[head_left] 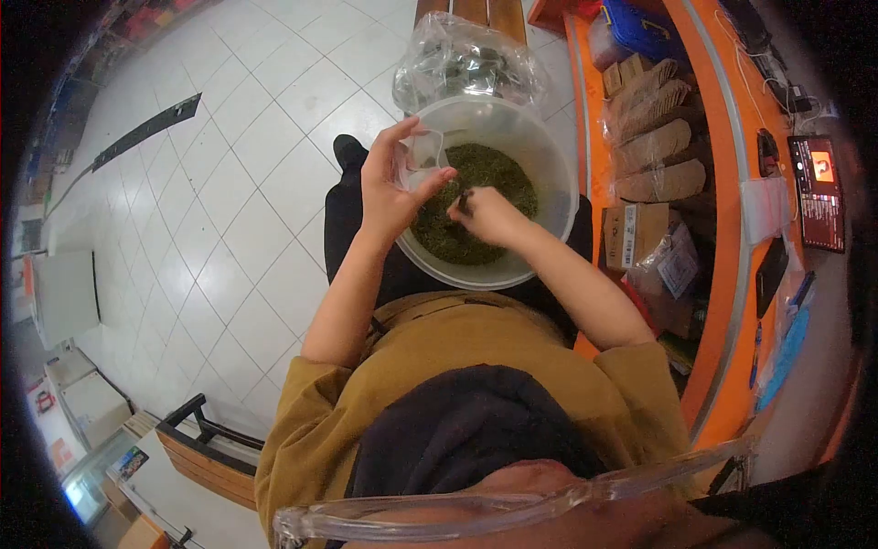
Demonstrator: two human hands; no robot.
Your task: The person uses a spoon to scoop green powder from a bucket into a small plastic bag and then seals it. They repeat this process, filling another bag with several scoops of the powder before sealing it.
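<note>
A wide translucent plastic tub [556, 220] rests on my lap, with dried green chopped herb [498, 174] spread over its bottom. My left hand [393, 178] is over the tub's left rim, thumb and fingers closed on a small clear plastic bag [425, 149]. Inside the tub's outline, my right hand [489, 218] is closed with its fingertips around a dark clump [465, 200] that looks like the herb. These fingertips are just below and right of my left thumb.
Beyond the tub, a large clear bag [466, 69] of dark green material sits on a wooden slatted bench [471, 11]. An orange shelf unit [709, 366] on the right holds wrapped brown packs [654, 174] and a cardboard box [631, 238]. A lit phone screen [817, 192] stands farther right.
</note>
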